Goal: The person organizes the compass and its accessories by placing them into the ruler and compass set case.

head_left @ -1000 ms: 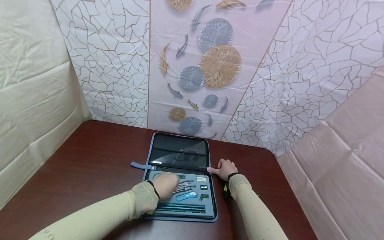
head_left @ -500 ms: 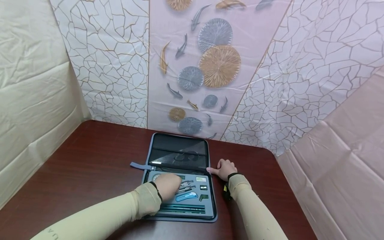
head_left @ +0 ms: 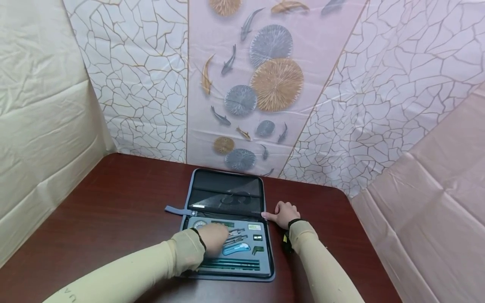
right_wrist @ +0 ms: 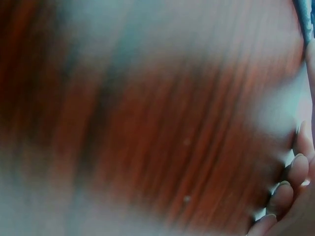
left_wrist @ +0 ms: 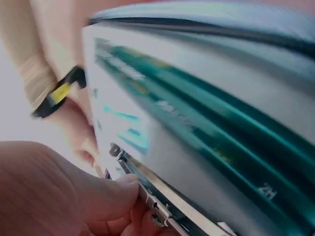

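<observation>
An open zip case (head_left: 271, 252) lies on the table, its grey insert holding drawing tools. Over the left half of that insert, my left hand (head_left: 213, 237) pinches a metal compass (left_wrist: 162, 209) between thumb and curled fingers. The compass shows at the hand's fingertips in the head view, beside a blue utility knife (head_left: 236, 248). Green pencils (head_left: 231, 264) lie in a row along the near side. My right hand (head_left: 283, 214) rests on the table to the right, thumb at the case's edge near the hinge and other fingers loosely bent (right_wrist: 290, 187).
A white eraser (head_left: 254, 227), a small sharpener (head_left: 257, 237) and a dark green angled piece (head_left: 258, 249) sit in the insert's right side. The raised lid (head_left: 227, 181) has a clear pocket. A blue strap (head_left: 178, 210) sticks out leftward. Patterned cloth (head_left: 144, 84) hangs behind the table.
My left hand has shifted slightly right over the insert, uncovering more of a round dial at its upper left. My right hand stays in place at the case's edge.
</observation>
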Demonstrator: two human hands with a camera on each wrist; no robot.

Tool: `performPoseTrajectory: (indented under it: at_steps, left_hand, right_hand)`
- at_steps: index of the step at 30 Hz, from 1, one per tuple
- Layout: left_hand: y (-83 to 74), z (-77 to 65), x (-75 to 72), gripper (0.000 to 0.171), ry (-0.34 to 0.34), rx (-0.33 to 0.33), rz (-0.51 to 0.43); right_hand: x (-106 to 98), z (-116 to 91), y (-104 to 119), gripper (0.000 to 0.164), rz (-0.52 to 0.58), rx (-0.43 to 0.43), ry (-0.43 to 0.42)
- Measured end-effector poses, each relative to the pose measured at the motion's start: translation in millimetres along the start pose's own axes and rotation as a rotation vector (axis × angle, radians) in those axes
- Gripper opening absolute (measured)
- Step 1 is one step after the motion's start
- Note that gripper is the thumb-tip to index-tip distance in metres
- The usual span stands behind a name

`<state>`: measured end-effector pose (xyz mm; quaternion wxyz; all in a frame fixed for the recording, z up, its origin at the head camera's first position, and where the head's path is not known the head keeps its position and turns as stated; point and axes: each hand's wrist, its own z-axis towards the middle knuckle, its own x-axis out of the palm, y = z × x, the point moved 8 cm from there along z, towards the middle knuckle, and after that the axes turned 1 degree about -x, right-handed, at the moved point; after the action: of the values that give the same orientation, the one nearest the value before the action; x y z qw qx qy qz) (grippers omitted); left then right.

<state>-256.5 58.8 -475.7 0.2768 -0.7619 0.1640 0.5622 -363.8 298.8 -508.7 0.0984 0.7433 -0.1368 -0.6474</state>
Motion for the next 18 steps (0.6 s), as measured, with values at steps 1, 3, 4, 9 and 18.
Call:
performPoseTrajectory:
  at_steps: [1, 3, 4, 9, 18]
  left_hand:
    - [3.1, 0.7, 0.3, 0.005, -0.008, -0.004, -0.04]
    - [5.5, -0.4, -3.7, 0.016, -0.046, -0.011, -0.089]
    - [4.5, -1.6, -7.3, 0.021, -0.074, -0.005, -0.086]
    - [-1.5, -4.7, -16.3, 0.018, -0.197, 0.004, 0.009]
    - [13.1, -14.5, -14.3, 0.024, -0.167, 0.005, -0.119]
  right_hand:
    - [-0.4, -0.5, 0.8, 0.067, 0.004, -0.004, 0.002]
    - [-0.7, -1.5, 2.0, 0.068, 0.016, -0.016, 0.006]
    - [-1.1, -1.9, 2.4, 0.068, 0.018, -0.021, 0.007]
    - [1.0, -1.1, 2.2, 0.068, 0.02, -0.029, 0.002]
    - [-1.0, -1.2, 1.6, 0.068, 0.012, -0.029, 0.0]
